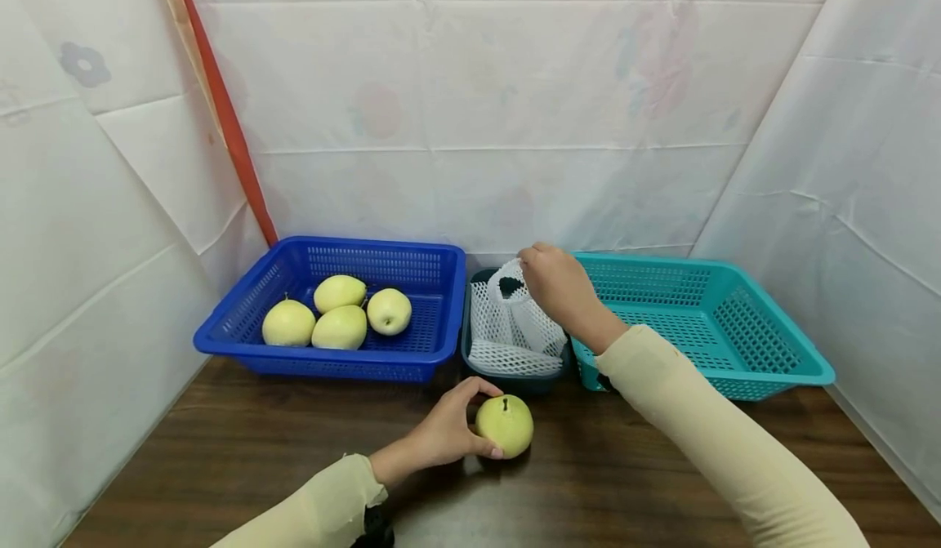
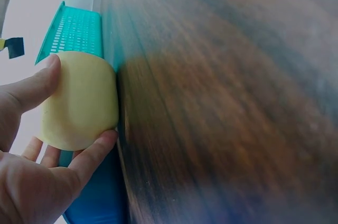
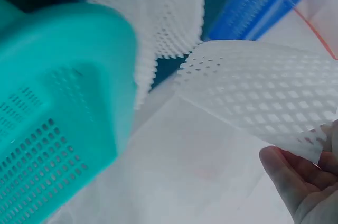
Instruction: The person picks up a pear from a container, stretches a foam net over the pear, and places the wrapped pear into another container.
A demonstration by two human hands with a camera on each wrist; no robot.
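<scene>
In the head view my left hand [image 1: 448,427] holds a yellow-green pear [image 1: 505,427] on the dark wooden table, stem up, thumb and fingers around its side. The left wrist view shows the same pear [image 2: 80,100] between thumb [image 2: 39,84] and fingers. Up at the small dark basket [image 1: 529,383], my right hand [image 1: 559,287] pinches a white foam net sleeve [image 1: 507,274] by its end. Seen from the right wrist, that foam net [image 3: 259,89] stretches out from the fingertips over the basket. More white foam nets [image 1: 515,358] lie inside the basket.
A blue basket [image 1: 331,358] with several pears [image 1: 341,326] stands at the left. To the right is a turquoise basket [image 1: 772,380], close beside the small dark one. White sheeting [image 1: 478,107] hangs behind and on both sides.
</scene>
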